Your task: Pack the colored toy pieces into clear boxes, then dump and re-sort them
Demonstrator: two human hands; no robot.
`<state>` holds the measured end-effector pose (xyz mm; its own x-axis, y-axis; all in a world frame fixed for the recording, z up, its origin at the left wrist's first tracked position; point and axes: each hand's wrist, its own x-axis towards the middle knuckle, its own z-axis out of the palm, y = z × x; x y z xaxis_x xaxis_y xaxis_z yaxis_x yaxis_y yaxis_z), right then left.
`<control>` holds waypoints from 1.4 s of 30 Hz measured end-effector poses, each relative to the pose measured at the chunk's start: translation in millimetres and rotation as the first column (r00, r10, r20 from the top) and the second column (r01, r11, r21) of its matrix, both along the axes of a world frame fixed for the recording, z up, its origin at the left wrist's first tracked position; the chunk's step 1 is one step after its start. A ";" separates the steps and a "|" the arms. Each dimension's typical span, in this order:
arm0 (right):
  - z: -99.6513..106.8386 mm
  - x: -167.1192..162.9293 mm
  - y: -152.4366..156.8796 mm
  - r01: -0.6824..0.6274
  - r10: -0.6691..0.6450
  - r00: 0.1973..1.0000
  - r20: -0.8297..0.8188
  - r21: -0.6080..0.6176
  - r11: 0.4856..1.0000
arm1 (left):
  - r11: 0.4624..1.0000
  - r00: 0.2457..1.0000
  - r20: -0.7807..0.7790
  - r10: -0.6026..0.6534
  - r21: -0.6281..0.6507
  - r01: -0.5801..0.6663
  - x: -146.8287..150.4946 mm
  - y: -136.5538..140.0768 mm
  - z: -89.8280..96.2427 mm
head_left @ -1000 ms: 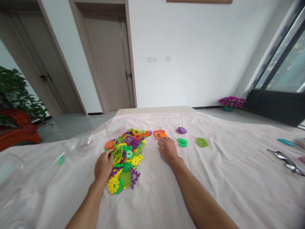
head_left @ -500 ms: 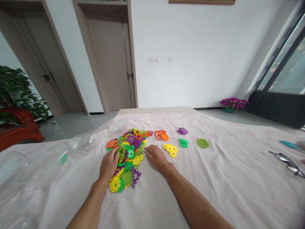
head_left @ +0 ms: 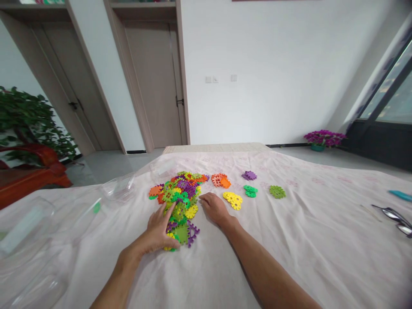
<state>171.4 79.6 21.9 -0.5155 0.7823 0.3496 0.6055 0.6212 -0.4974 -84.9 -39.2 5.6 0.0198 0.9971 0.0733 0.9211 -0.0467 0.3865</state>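
Note:
A heap of colourful plastic snowflake and gear-shaped building pieces (head_left: 186,187) lies on the cloth. My left hand (head_left: 157,229) rests on its near left side, thumb and fingers spread over the pieces. At the heap's right edge, my right hand (head_left: 215,208) lies with its fingers curled, and nothing shows in it. Small single-colour groups sit to the right: yellow pieces (head_left: 232,199), orange pieces (head_left: 221,180), green pieces (head_left: 250,191), purple pieces (head_left: 249,175) and olive-green pieces (head_left: 277,192).
Clear plastic containers (head_left: 119,189) stand on the left of the cloth-covered table (head_left: 309,240). Glasses (head_left: 394,219) and a blue object (head_left: 401,195) lie at the right edge. Beyond are a red wooden chair (head_left: 48,165) and a pot of purple flowers (head_left: 324,138).
My left hand has moved nearer along the heap and spread its fingers over the near pieces. My right hand stays beside the heap. The whole view has shifted slightly.

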 end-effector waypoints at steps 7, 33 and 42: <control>-3.8 1.5 3.0 0.048 -0.051 0.995 -0.087 -0.032 0.998 | 0.961 0.982 -0.060 0.179 0.224 -0.162 47.2 15.5 -10.1; -7.1 -1.8 4.2 -0.006 -0.019 0.932 -0.362 -0.068 0.998 | 0.839 0.984 -0.083 0.161 0.536 -0.092 73.4 48.2 1.4; -3.7 39.6 45.9 0.326 -0.368 0.654 -0.661 -0.192 0.926 | 0.716 0.904 0.123 0.410 0.570 -0.402 25.4 47.0 11.1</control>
